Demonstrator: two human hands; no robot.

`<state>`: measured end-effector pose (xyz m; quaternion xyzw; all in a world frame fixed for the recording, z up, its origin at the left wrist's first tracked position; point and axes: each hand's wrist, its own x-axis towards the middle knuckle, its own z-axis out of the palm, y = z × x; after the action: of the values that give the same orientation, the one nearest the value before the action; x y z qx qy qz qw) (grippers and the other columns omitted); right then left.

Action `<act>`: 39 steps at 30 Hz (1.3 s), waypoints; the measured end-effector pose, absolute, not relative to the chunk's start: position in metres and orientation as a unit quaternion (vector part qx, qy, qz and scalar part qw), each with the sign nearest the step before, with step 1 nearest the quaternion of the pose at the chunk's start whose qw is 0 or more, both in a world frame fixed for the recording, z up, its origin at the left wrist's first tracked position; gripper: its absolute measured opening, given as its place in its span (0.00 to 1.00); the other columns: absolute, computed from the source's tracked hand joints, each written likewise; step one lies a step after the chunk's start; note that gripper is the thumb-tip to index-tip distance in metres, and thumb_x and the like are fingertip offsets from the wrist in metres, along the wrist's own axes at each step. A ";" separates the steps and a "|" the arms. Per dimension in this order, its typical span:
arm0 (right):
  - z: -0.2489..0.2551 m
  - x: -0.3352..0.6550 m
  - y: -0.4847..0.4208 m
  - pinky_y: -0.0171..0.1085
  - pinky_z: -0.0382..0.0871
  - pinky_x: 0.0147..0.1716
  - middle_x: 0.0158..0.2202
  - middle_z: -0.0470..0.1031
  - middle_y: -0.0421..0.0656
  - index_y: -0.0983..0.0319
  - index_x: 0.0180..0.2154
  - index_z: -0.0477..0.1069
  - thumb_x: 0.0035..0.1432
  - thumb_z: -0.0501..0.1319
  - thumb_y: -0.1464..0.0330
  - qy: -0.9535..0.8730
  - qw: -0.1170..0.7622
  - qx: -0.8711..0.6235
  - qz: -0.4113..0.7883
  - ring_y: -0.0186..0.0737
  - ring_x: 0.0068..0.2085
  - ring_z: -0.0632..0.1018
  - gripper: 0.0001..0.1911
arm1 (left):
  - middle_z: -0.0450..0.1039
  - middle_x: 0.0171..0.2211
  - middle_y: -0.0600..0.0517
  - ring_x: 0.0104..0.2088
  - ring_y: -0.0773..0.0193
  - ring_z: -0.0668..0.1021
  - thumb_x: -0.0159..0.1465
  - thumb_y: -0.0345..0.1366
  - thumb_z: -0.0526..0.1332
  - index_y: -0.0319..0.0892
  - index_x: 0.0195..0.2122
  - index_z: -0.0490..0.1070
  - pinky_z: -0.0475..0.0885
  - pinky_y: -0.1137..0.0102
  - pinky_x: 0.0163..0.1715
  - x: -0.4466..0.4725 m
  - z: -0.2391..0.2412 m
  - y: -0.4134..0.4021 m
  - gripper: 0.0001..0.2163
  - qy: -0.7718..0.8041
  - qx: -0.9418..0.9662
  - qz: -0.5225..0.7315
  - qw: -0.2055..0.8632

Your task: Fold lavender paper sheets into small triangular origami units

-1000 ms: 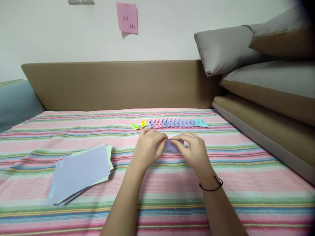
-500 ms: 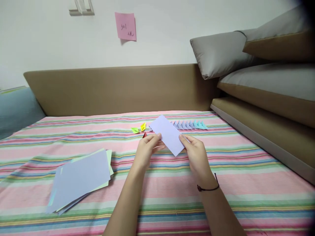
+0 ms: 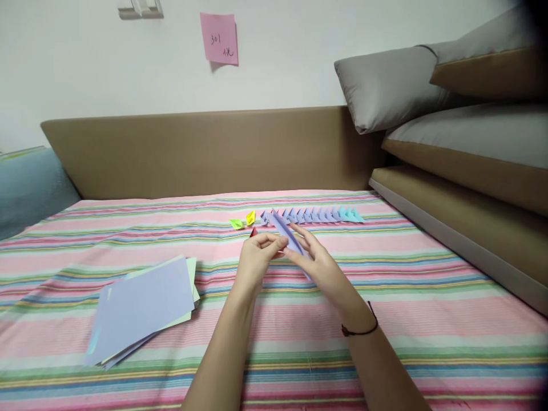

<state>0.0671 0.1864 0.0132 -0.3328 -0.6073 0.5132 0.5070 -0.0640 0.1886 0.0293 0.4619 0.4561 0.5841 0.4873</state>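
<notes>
A sheet of light purple paper (image 3: 282, 227) is held up in front of me, bent lengthwise into a narrow, partly closed fold. My left hand (image 3: 262, 251) pinches its left edge between thumb and fingers. On the other side, my right hand (image 3: 314, 260) has its thumb and fingers around the paper's right and lower part; its fingertips are partly hidden. Behind the sheet stands a row of small folded purple paper pieces (image 3: 314, 215), with light blue folded pieces (image 3: 350, 214) at the right end. A red folded piece (image 3: 253, 232) peeks out above my left hand.
To the left lies a stack of purple and pale green paper (image 3: 145, 302) on the striped cloth (image 3: 274, 365). Green (image 3: 236, 224) and yellow folded pieces (image 3: 250, 217) sit near the row. Grey-brown cushions (image 3: 462, 142) are piled at right; a brown backrest (image 3: 205, 154) runs behind.
The paper was flat and facing me; now it is bent along its length and seen nearly edge-on. My right hand has moved left, closer to my left hand.
</notes>
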 end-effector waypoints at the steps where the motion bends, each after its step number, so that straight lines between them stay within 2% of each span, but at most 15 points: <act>1: 0.015 0.067 0.186 0.42 0.64 0.55 0.58 0.67 0.43 0.54 0.58 0.61 0.54 0.64 0.60 -0.583 0.515 -0.315 0.544 0.44 0.58 0.69 0.30 | 0.72 0.21 0.54 0.24 0.69 0.73 0.45 0.44 0.71 0.38 0.21 0.72 0.70 0.73 0.29 -0.065 0.030 0.188 0.14 0.452 0.463 0.577 0.497; 4: 0.017 0.073 0.187 0.41 0.69 0.48 0.50 0.74 0.41 0.56 0.51 0.69 0.57 0.60 0.60 -0.512 0.541 -0.316 0.588 0.44 0.51 0.74 0.20 | 0.72 0.26 0.54 0.31 0.68 0.74 0.49 0.43 0.69 0.40 0.24 0.71 0.71 0.71 0.37 -0.068 0.033 0.186 0.12 0.438 0.491 0.564 0.499; 8: 0.013 0.089 0.194 0.41 0.71 0.36 0.36 0.80 0.44 0.63 0.37 0.75 0.48 0.66 0.61 -0.453 0.572 -0.380 0.569 0.47 0.38 0.78 0.15 | 0.71 0.31 0.55 0.35 0.68 0.74 0.56 0.43 0.63 0.41 0.26 0.66 0.71 0.71 0.39 -0.077 0.039 0.181 0.11 0.391 0.524 0.542 0.528; 10: 0.011 0.096 0.198 0.42 0.71 0.36 0.35 0.80 0.44 0.63 0.36 0.76 0.45 0.69 0.62 -0.425 0.586 -0.376 0.579 0.47 0.36 0.78 0.15 | 0.69 0.31 0.55 0.33 0.68 0.73 0.59 0.42 0.60 0.42 0.26 0.63 0.70 0.73 0.36 -0.081 0.040 0.181 0.11 0.389 0.517 0.540 0.538; 13: 0.013 0.100 0.198 0.42 0.72 0.40 0.37 0.80 0.44 0.61 0.38 0.76 0.45 0.69 0.64 -0.410 0.577 -0.323 0.628 0.46 0.39 0.79 0.16 | 0.66 0.28 0.55 0.30 0.68 0.72 0.60 0.43 0.57 0.42 0.26 0.59 0.69 0.73 0.32 -0.082 0.036 0.184 0.12 0.440 0.510 0.541 0.504; 15: 0.016 0.097 0.195 0.42 0.72 0.41 0.38 0.80 0.44 0.61 0.38 0.76 0.45 0.69 0.64 -0.409 0.569 -0.297 0.649 0.46 0.40 0.79 0.15 | 0.67 0.33 0.53 0.35 0.65 0.73 0.59 0.43 0.58 0.43 0.30 0.61 0.70 0.70 0.34 -0.078 0.031 0.188 0.10 0.505 0.507 0.565 0.411; 18: 0.018 0.089 0.192 0.44 0.72 0.43 0.39 0.80 0.45 0.61 0.38 0.74 0.45 0.69 0.65 -0.408 0.577 -0.294 0.644 0.47 0.41 0.79 0.15 | 0.67 0.45 0.47 0.44 0.59 0.72 0.58 0.36 0.60 0.44 0.42 0.62 0.69 0.63 0.43 -0.070 0.026 0.189 0.12 0.556 0.550 0.608 0.138; 20: 0.017 0.084 0.191 0.46 0.72 0.43 0.40 0.80 0.45 0.60 0.38 0.74 0.46 0.69 0.65 -0.409 0.596 -0.297 0.624 0.48 0.42 0.79 0.15 | 0.68 0.44 0.46 0.46 0.57 0.71 0.59 0.27 0.55 0.44 0.42 0.64 0.67 0.61 0.46 -0.066 0.027 0.186 0.11 0.539 0.613 0.577 -0.007; 22: 0.015 0.081 0.191 0.46 0.72 0.43 0.41 0.80 0.44 0.60 0.38 0.73 0.48 0.68 0.65 -0.407 0.619 -0.297 0.603 0.47 0.42 0.79 0.14 | 0.70 0.42 0.47 0.46 0.58 0.71 0.59 0.21 0.49 0.44 0.39 0.66 0.67 0.61 0.47 -0.063 0.030 0.182 0.14 0.514 0.661 0.543 -0.064; 24: 0.013 0.080 0.192 0.46 0.72 0.43 0.41 0.80 0.44 0.60 0.38 0.73 0.48 0.68 0.66 -0.404 0.632 -0.292 0.594 0.47 0.42 0.79 0.13 | 0.72 0.43 0.47 0.47 0.58 0.72 0.61 0.22 0.48 0.44 0.41 0.68 0.67 0.62 0.48 -0.060 0.032 0.178 0.14 0.501 0.678 0.535 -0.053; 27: 0.012 0.078 0.193 0.45 0.72 0.44 0.41 0.80 0.44 0.60 0.38 0.72 0.46 0.69 0.68 -0.391 0.640 -0.277 0.601 0.47 0.42 0.79 0.14 | 0.72 0.50 0.44 0.52 0.55 0.72 0.65 0.34 0.53 0.41 0.49 0.66 0.67 0.60 0.51 -0.053 0.032 0.178 0.13 0.517 0.677 0.522 0.044; 29: 0.012 0.077 0.193 0.45 0.72 0.45 0.42 0.79 0.44 0.60 0.39 0.72 0.44 0.69 0.70 -0.377 0.645 -0.269 0.607 0.46 0.44 0.78 0.16 | 0.68 0.55 0.42 0.55 0.52 0.71 0.64 0.41 0.55 0.41 0.54 0.64 0.66 0.59 0.53 -0.049 0.029 0.179 0.19 0.527 0.676 0.497 0.133; 32: 0.014 0.076 0.192 0.44 0.72 0.44 0.43 0.79 0.43 0.60 0.42 0.72 0.43 0.70 0.71 -0.362 0.646 -0.269 0.616 0.46 0.45 0.78 0.21 | 0.61 0.61 0.42 0.59 0.51 0.66 0.63 0.46 0.56 0.41 0.62 0.55 0.64 0.59 0.55 -0.047 0.025 0.181 0.28 0.512 0.688 0.472 0.207; 35: 0.016 0.077 0.191 0.45 0.74 0.42 0.44 0.78 0.44 0.59 0.45 0.72 0.47 0.68 0.69 -0.338 0.632 -0.273 0.642 0.47 0.43 0.78 0.21 | 0.58 0.63 0.44 0.61 0.53 0.63 0.64 0.47 0.55 0.45 0.65 0.46 0.63 0.59 0.56 -0.050 0.023 0.183 0.31 0.486 0.715 0.458 0.207; 39: 0.018 0.079 0.190 0.44 0.74 0.42 0.42 0.79 0.45 0.61 0.43 0.74 0.49 0.67 0.67 -0.347 0.605 -0.255 0.670 0.47 0.41 0.79 0.17 | 0.56 0.64 0.46 0.64 0.53 0.58 0.64 0.47 0.55 0.46 0.63 0.54 0.56 0.57 0.61 -0.055 0.022 0.185 0.28 0.479 0.752 0.423 0.161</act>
<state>0.0787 0.1905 0.0179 -0.2551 -0.3465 0.6696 0.6054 -0.0547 0.1855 0.0219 0.7522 0.4790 0.4231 0.1607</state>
